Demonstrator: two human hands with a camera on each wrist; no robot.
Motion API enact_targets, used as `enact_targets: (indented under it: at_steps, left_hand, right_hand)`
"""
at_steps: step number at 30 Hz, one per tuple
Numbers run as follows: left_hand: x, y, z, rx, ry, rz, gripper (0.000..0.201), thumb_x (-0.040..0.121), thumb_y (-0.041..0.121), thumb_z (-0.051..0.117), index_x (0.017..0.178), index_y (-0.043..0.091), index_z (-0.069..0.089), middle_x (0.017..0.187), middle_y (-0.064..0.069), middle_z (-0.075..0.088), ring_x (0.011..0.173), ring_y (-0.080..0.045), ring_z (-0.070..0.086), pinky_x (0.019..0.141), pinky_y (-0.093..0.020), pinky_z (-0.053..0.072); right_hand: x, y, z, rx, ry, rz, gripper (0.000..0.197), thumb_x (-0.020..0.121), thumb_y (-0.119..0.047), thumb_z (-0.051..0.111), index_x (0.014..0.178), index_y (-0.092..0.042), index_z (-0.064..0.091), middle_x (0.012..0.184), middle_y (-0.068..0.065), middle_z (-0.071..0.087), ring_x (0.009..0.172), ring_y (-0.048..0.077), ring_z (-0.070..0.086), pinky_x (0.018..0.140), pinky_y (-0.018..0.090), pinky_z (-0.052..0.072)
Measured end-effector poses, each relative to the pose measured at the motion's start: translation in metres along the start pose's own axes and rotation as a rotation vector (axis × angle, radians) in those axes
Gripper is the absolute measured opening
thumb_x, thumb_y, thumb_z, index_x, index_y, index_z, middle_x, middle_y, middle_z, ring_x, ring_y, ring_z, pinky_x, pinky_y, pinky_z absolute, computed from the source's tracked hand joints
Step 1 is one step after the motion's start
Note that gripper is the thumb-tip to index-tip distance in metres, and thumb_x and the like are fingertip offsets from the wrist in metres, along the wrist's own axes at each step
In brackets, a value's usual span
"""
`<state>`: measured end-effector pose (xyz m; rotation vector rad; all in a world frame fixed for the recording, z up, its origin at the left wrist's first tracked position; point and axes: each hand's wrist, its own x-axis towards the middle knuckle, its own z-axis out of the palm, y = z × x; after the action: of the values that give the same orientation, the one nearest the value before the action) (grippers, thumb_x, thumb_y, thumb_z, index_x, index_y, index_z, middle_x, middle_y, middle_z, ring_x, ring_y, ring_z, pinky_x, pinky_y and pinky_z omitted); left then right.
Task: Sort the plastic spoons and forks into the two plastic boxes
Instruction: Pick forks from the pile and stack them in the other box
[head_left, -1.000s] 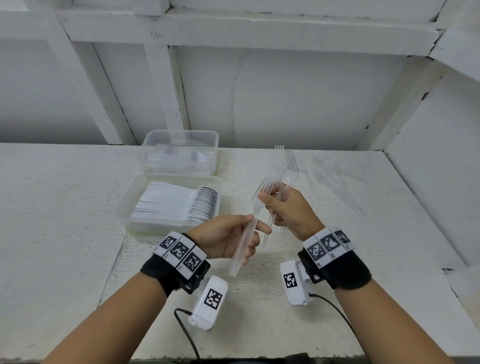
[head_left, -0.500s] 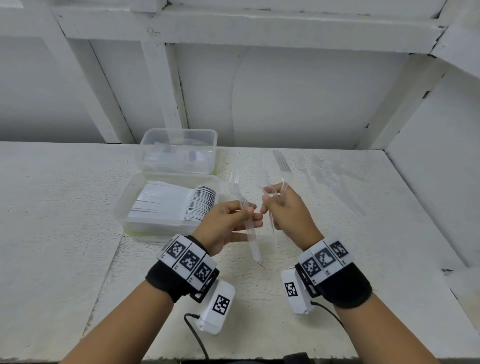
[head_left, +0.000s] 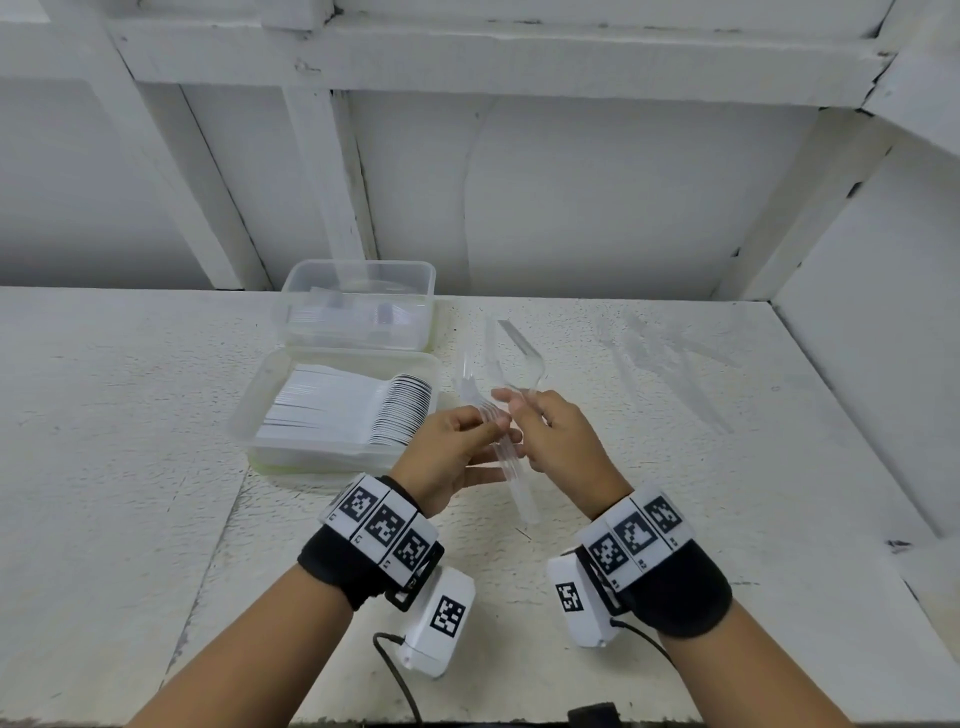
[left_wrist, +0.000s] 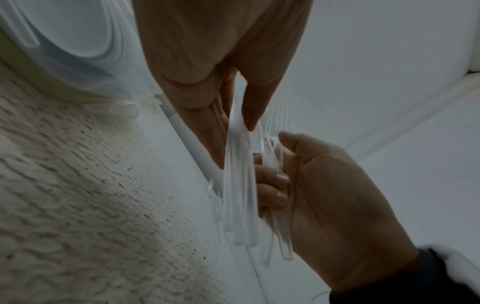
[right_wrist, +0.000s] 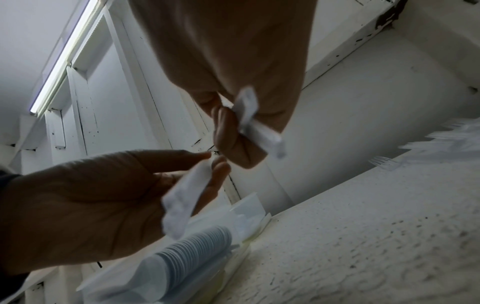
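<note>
Forks (head_left: 498, 431) lowered since earlier, clear plastic, bunched between both hands.

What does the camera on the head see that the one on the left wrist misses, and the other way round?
Only the head view shows the far box and the near box's row of stacked spoons. Only the left wrist view shows the right hand's curled fingertips on its forks. Both show the left hand and right hand holding clear forks together.
</note>
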<state>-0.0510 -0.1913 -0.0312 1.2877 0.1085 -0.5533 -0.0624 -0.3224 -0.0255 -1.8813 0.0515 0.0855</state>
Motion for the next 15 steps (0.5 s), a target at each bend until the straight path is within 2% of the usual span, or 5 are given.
enact_targets:
  at_steps: [1,3,5,10,15]
  left_hand:
    - [0.001,0.0,0.0,-0.017,0.017,0.004,0.011,0.091,0.008,0.056,0.084,0.005,0.063,0.079,-0.008,0.069,0.072,-0.018,0.07,0.064,-0.032,0.059]
    - [0.002,0.001,-0.001,-0.046,0.052,0.014,0.008,0.091,0.007,0.056,0.087,0.004,0.062,0.075,-0.008,0.069,0.069,-0.017,0.07,0.064,-0.029,0.059]
    - [0.002,0.001,-0.002,-0.06,0.068,0.022,0.008,0.09,0.007,0.056,0.088,0.003,0.062,0.074,-0.008,0.07,0.068,-0.017,0.07,0.065,-0.028,0.059]
    - [0.002,0.0,0.0,-0.057,0.022,0.024,0.011,0.091,0.007,0.055,0.091,0.003,0.065,0.084,-0.01,0.072,0.076,-0.017,0.071,0.063,-0.025,0.057]
    - [0.002,-0.001,0.001,-0.046,0.016,0.011,0.013,0.091,0.007,0.056,0.082,0.004,0.065,0.079,-0.008,0.071,0.071,-0.016,0.07,0.063,-0.025,0.057]
  right_hand:
    - [0.0,0.0,-0.001,0.041,-0.015,0.012,0.023,0.099,-0.025,0.039,0.117,-0.025,0.052,0.084,-0.007,0.055,0.067,0.0,0.056,0.056,0.014,0.038]
    - [-0.002,0.0,-0.002,0.091,-0.005,0.032,0.014,0.101,-0.023,0.033,0.114,-0.022,0.036,0.071,-0.006,0.043,0.049,0.003,0.042,0.047,0.016,0.033]
    - [-0.001,0.004,-0.003,0.022,0.035,0.002,0.006,0.101,-0.023,0.032,0.105,-0.021,0.034,0.072,-0.003,0.042,0.054,0.008,0.039,0.051,0.023,0.034]
    - [-0.002,0.014,0.003,-0.102,0.155,-0.075,0.004,0.095,-0.019,0.05,0.095,-0.02,0.053,0.094,0.0,0.062,0.078,0.013,0.059,0.068,0.029,0.05]
    - [-0.003,0.015,0.01,-0.167,0.211,-0.13,0.016,0.094,-0.017,0.05,0.097,-0.012,0.065,0.099,0.002,0.062,0.093,0.013,0.056,0.078,0.02,0.045]
